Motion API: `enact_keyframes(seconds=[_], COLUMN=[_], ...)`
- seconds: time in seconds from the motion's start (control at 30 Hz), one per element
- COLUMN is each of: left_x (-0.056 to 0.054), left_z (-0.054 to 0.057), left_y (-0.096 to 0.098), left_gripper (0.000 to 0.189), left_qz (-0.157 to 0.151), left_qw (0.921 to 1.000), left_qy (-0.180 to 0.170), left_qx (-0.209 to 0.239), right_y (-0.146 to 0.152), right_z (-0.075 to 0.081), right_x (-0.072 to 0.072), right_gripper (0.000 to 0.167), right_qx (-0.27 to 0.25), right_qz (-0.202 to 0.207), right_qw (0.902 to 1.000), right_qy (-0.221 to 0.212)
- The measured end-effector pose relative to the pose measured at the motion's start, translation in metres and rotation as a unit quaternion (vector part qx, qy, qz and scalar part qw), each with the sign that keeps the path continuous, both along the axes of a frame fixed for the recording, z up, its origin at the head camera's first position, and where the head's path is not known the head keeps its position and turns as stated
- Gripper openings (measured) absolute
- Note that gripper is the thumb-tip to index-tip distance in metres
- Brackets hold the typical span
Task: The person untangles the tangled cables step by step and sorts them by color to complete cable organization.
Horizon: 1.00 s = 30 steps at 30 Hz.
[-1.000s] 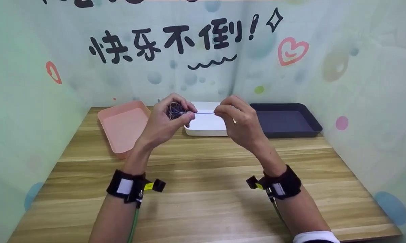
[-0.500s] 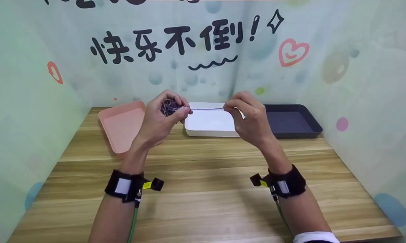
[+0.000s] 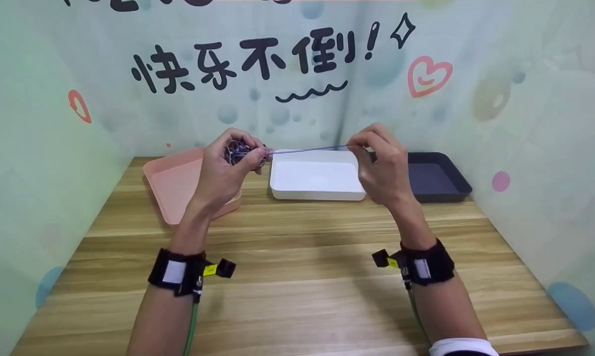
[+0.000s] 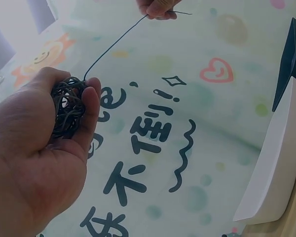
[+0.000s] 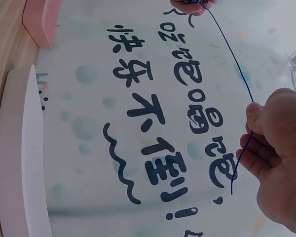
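My left hand (image 3: 223,165) grips a tangled bundle of thin dark cord (image 4: 69,107), its fingers curled round it and the thumb pressed on top. From the bundle a single blue strand (image 3: 309,149) runs almost straight across to my right hand (image 3: 384,163). The right thumb and fingertips pinch that strand near its end. In the right wrist view a short free tail of the strand (image 5: 233,177) hangs past the fingers. Both hands are raised in front of the trays at the back. Part of the bundle is hidden by the left fingers.
Along the back of the wooden table (image 3: 297,267) stand a pink tray (image 3: 171,198), a white tray (image 3: 317,194) and a dark tray (image 3: 440,198). A printed curtain (image 3: 297,113) rises behind them and along both sides.
My hands have moved apart, the left one leftward and the right one rightward, both slightly higher. The stretch of strand between them has grown longer.
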State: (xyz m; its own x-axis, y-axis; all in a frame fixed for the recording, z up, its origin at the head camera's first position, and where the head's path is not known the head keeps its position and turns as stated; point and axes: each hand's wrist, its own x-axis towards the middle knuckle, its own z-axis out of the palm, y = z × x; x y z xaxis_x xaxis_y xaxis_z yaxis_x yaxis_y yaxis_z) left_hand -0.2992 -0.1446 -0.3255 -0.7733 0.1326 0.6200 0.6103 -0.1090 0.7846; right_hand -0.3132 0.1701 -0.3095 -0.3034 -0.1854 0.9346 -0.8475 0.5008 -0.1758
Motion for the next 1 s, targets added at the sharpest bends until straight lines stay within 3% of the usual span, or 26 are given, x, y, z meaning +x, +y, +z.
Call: enact_keyframes(seconds=[0.47,0.73,1.0], left_x=[-0.004,-0.006,-0.010], left_z=[-0.003,-0.006,-0.006], left_y=[-0.001,0.005,-0.008], left_gripper=[0.009,0.011,0.007], left_qz=[0.020,0.026,0.055], left_qw=[0.9998,0.9988,0.9963], left_qy=[-0.010,-0.037,-0.061], left_qx=[0.002,-0.019,-0.029], right_y=[0.016,0.020,0.034], right_z=[-0.002,-0.008,-0.014], right_x=[-0.014,-0.027,-0.037], right_gripper=[0.008,0.009,0.012], right_qx=[-0.009,-0.026,-0.045], right_qz=[-0.060,-0.078,-0.106], right_qw=[0.9979,0.9958,0.9908], right_qy=[-0.023,-0.040,-0.071])
